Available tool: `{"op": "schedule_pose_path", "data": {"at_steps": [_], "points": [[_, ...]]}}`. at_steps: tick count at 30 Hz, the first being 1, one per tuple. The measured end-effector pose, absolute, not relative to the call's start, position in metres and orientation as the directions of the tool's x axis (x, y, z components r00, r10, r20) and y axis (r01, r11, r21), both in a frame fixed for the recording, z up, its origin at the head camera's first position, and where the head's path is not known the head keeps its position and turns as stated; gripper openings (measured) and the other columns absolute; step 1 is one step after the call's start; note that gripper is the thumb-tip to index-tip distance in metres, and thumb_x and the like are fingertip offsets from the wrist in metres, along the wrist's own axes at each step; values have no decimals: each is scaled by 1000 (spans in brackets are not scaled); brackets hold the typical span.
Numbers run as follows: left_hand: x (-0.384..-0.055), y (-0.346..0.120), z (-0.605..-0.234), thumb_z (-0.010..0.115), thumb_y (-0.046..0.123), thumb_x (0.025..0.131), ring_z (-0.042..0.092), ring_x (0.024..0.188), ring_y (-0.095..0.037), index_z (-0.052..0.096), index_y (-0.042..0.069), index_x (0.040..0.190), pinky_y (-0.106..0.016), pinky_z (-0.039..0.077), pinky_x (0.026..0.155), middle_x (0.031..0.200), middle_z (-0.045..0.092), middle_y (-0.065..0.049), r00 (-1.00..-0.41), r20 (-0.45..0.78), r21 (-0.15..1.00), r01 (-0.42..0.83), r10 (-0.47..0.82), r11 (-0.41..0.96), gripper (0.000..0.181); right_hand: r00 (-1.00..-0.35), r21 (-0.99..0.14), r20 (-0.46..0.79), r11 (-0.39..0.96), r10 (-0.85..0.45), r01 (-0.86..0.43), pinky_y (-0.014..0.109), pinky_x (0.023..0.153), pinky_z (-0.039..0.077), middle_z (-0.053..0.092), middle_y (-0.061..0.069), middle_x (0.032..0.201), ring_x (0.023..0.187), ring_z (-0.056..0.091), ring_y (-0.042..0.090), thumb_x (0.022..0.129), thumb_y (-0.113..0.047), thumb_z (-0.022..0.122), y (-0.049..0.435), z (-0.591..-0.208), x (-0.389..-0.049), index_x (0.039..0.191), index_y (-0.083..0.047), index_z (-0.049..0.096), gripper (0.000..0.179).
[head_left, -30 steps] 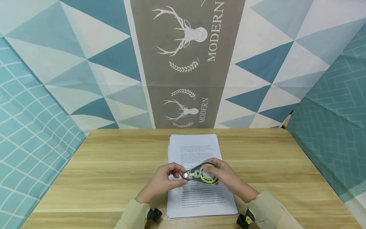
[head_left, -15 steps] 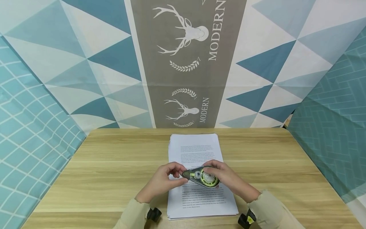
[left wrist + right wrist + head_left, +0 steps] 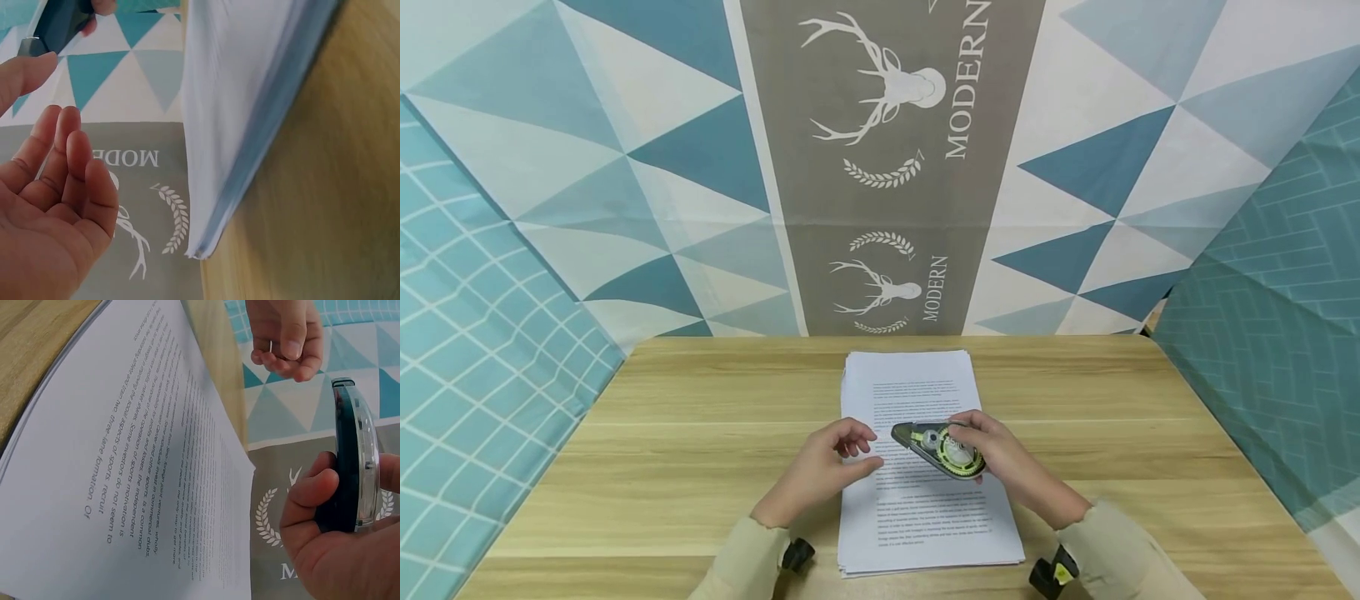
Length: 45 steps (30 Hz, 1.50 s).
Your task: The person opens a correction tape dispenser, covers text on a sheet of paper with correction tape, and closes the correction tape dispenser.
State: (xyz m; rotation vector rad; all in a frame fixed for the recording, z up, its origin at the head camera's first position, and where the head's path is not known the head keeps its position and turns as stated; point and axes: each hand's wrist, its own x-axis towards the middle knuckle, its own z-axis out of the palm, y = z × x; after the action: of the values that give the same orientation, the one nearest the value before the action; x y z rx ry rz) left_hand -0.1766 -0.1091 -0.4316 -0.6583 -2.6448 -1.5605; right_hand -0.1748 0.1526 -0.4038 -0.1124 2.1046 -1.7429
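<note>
Above a stack of printed paper, my right hand grips a correction tape by its wide round end. Its narrow dark tip points left. In the right wrist view, the correction tape is seen edge-on, with the fingers curled on one side and the thumb partly out of frame. My left hand hovers at the left of the sheets, apart from the tip, its fingers loosely bent around nothing. The left wrist view confirms that the left hand has a bare palm.
The stack lies on a wood-grain table, its edges slightly uneven. Behind stands a patterned backdrop with deer heads and triangles. Tiled teal cloth hangs at the left, and a darker teal one at the right.
My left fingers have let go of the correction tape's tip and drawn slightly left. The right hand has moved the correction tape a little right and up. The paper stack stays put.
</note>
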Motion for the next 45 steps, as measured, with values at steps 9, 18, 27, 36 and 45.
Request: {"op": "schedule_pose_path", "data": {"at_steps": [9,18,27,36,45], "points": [[-180,-114,-434,75,19,78,55,78,-25,62,8,91,-27,46,69,87,63,-8,-914,191,786,361,357,503,22,-915,-954,-259,230,-308,193,23,51,37,57,4,92,66,48,12,95,-33,48,155,-403,-174,125,2,42,46],[-188,-120,-443,73,20,79,52,77,-22,60,8,83,-25,44,69,82,58,-6,-878,232,679,455,419,577,18,-925,-956,-244,233,-292,179,23,50,36,57,2,87,62,48,10,96,-33,46,160,-404,-175,126,3,42,47],[-197,-123,-448,75,25,76,49,75,-14,60,12,82,-20,40,68,79,56,2,-835,177,560,521,522,644,20,-935,-949,-254,248,-247,192,24,49,37,57,3,87,61,47,11,96,-34,47,164,-403,-175,125,1,43,46],[-202,-120,-448,74,24,74,45,75,-10,60,13,82,-21,39,70,80,55,3,-770,131,499,596,625,629,20,-939,-950,-252,245,-232,194,24,49,37,57,1,86,59,46,10,96,-33,47,166,-404,-175,125,2,43,46],[-203,-117,-448,74,25,74,40,76,-8,59,15,81,-20,36,68,76,49,7,-735,58,428,630,676,648,19,-941,-947,-265,239,-208,213,25,50,38,57,0,84,59,46,11,96,-34,47,167,-404,-174,124,-1,45,44]]}}
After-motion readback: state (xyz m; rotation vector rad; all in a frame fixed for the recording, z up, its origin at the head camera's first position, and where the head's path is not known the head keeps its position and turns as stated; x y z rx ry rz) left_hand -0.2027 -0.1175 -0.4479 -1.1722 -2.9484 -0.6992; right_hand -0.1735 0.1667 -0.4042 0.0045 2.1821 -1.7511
